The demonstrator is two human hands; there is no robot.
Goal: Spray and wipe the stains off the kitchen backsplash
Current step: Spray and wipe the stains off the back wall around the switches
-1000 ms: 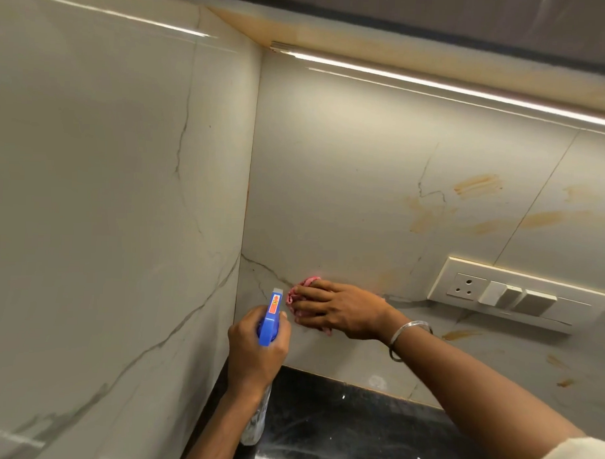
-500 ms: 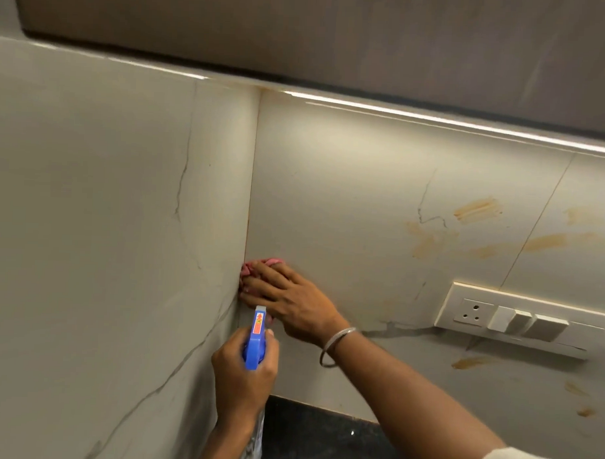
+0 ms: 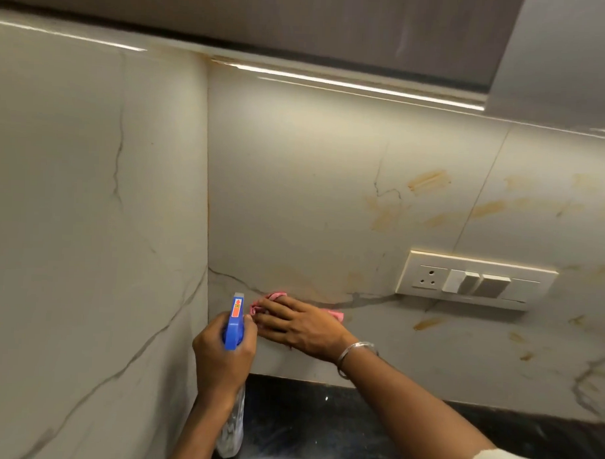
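Head view: right hand point(image 3: 299, 327) presses pink cloth point(image 3: 336, 314) flat against backsplash point(image 3: 295, 194); remaining stains point(image 3: 428, 180) lie up-right. Left hand point(image 3: 221, 358) grips spray bottle point(image 3: 235, 321).

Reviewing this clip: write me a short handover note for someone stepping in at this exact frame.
Left hand: gripping the spray bottle, nozzle toward the backsplash.
Right hand: pressing the pink cloth flat on the wall near the corner.
Done: cannot tell; faint smears remain above the cloth.
Left: orange stains above the switch plate, and spots below and right of it.
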